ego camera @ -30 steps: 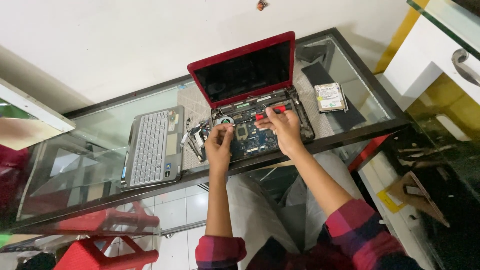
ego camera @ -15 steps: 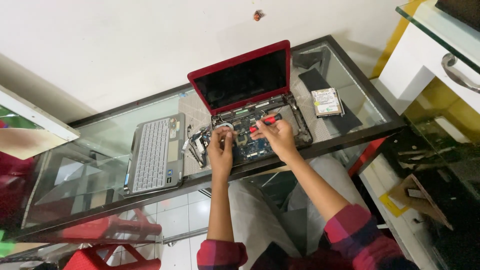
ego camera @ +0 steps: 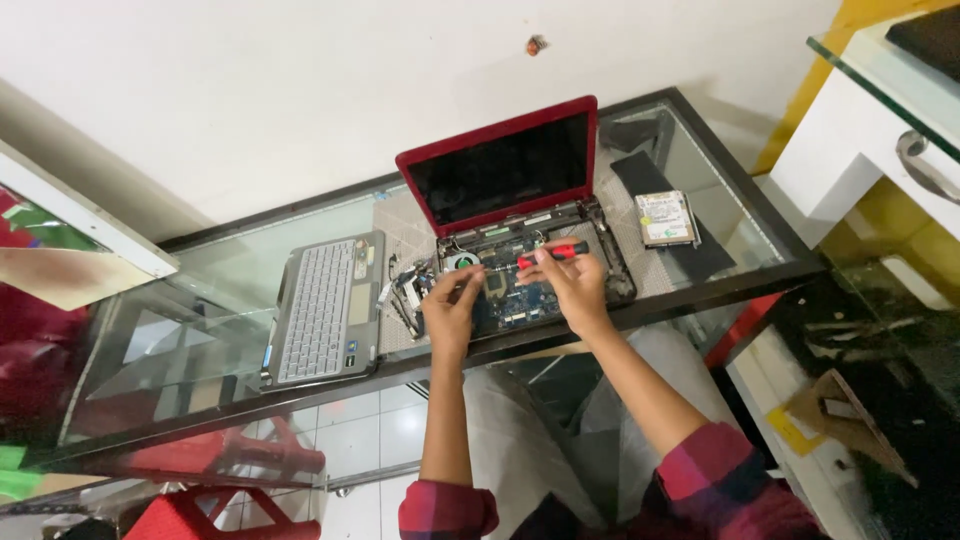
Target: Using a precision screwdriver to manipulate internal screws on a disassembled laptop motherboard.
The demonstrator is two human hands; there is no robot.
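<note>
While right hand (ego camera: 572, 283) grips screwdriver (ego camera: 552, 253), left hand (ego camera: 452, 308) on laptop (ego camera: 520, 270)

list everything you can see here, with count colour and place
laptop: 1, red lid, screen up, base opened to show the board, middle of table
keyboard panel: 1, grey, removed, left of laptop
hard drive: 1, silver, right of laptop
glass table: 1, black frame
stools: red, under table
screwdriver: 1, red and black, over the board
left hand: on the board
right hand: holds screwdriver
</note>
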